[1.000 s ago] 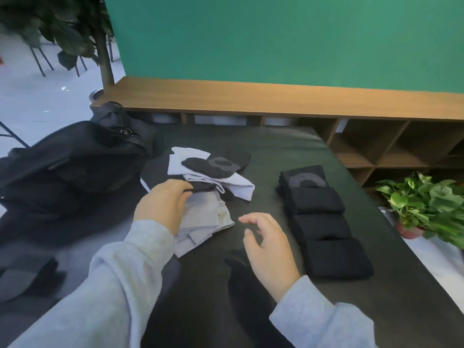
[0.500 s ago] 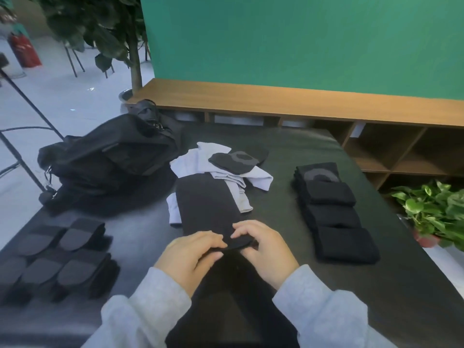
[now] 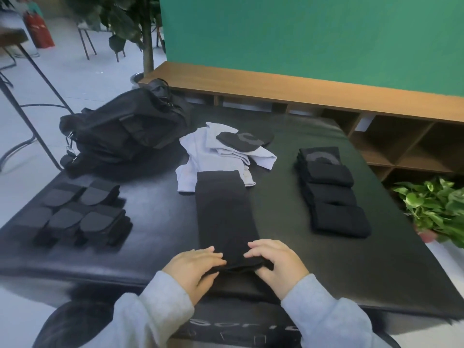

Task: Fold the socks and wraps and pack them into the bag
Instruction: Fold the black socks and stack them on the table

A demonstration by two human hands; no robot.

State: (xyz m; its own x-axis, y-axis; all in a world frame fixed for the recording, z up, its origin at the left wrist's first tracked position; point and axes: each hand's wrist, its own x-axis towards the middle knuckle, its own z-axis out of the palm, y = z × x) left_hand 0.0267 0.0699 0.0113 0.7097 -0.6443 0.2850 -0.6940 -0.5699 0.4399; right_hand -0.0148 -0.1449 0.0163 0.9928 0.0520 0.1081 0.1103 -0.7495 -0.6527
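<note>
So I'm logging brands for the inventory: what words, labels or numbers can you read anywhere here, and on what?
Pale lettering on the front edge of the table: too blurred and partly hidden to read.
Grey curved marks on the top folded black sock and on the dark sock atop the white pile: a shape, not readable text.
Red extinguisher: label too blurred.
Nothing else bears text.

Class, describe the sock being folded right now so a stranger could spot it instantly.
Start at the dark table before the green wall. At its near edge, the left hand and right hand pinch one end of a long black sock. Unlike the folded black bundles to its right and the pale socks behind it, it lies stretched out flat.
</note>
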